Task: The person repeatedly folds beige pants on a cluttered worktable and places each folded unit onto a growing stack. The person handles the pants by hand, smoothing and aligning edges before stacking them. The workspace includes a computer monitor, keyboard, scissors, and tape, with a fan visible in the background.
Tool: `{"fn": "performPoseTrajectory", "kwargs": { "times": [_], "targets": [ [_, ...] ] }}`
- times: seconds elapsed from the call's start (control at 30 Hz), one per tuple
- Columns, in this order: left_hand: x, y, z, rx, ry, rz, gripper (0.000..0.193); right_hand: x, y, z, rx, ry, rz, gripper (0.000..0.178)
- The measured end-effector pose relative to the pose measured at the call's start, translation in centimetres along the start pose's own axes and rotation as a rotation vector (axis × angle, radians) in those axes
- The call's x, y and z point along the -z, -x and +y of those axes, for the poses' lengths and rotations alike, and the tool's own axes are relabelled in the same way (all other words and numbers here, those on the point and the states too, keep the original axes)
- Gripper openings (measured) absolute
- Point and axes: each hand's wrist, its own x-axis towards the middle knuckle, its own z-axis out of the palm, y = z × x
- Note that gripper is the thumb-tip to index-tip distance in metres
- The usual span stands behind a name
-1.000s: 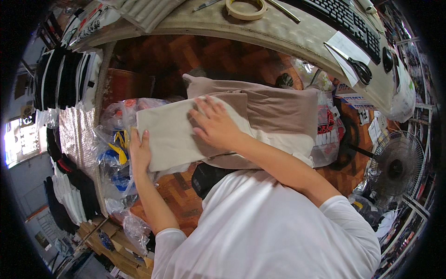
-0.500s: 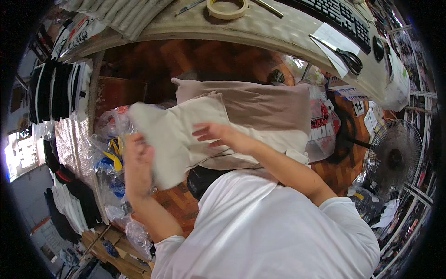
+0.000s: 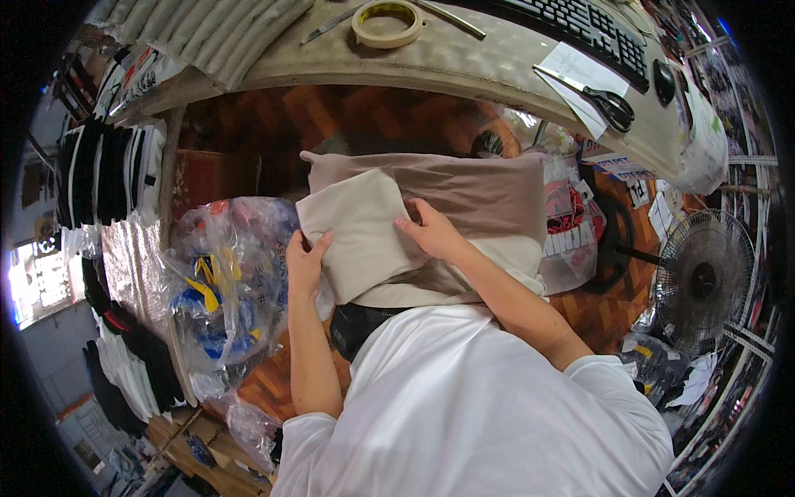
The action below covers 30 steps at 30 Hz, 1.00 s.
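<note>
A cream cloth [image 3: 358,236], folded into a rough square, lies over my lap on top of a larger mauve-brown cloth [image 3: 464,190]. My left hand [image 3: 307,257] grips its left edge, thumb on top and fingers underneath. At its right edge my right hand [image 3: 432,230] pinches the fabric between thumb and fingers. More cream fabric [image 3: 497,261] spreads beneath my right forearm. The undersides of the folded cloth are hidden.
Ahead stands a table [image 3: 331,70] holding a tape roll [image 3: 387,24], scissors [image 3: 609,106], a keyboard [image 3: 588,37] and a mouse [image 3: 663,81]. Plastic bags [image 3: 240,273] sit at my left. At the right are a fan [image 3: 702,280] and another plastic bag [image 3: 571,248].
The cream cloth has been folded smaller; its left part came in toward the right. My left hand moved right with it, and my right hand closed on the right edge.
</note>
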Motion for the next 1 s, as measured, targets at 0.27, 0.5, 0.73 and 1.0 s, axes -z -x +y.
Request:
{"fn": "performPoseTrajectory", "kwargs": {
  "times": [0.27, 0.5, 0.73, 1.0],
  "targets": [
    [-7.9, 10.0, 12.9, -0.545, -0.436, -0.139, 0.044, 0.1, 4.9, -4.8, -0.095, -1.333, -0.216, 0.059],
    [-11.5, 11.3, 14.5, -1.009, -0.558, -0.365, 0.056, 1.1, 4.8, -6.3, 0.045, -1.766, -0.476, 0.06],
    [-6.3, 8.8, 10.2, -0.529, 0.106, -0.001, 0.089, 1.5, 3.3, -8.0, 0.14, -1.805, -0.595, 0.062],
    [-3.4, 6.9, 21.1, -0.874, -0.179, 0.18, 0.048, 6.7, 2.8, -15.2, 0.475, -1.652, -0.78, 0.065]
  ]
}}
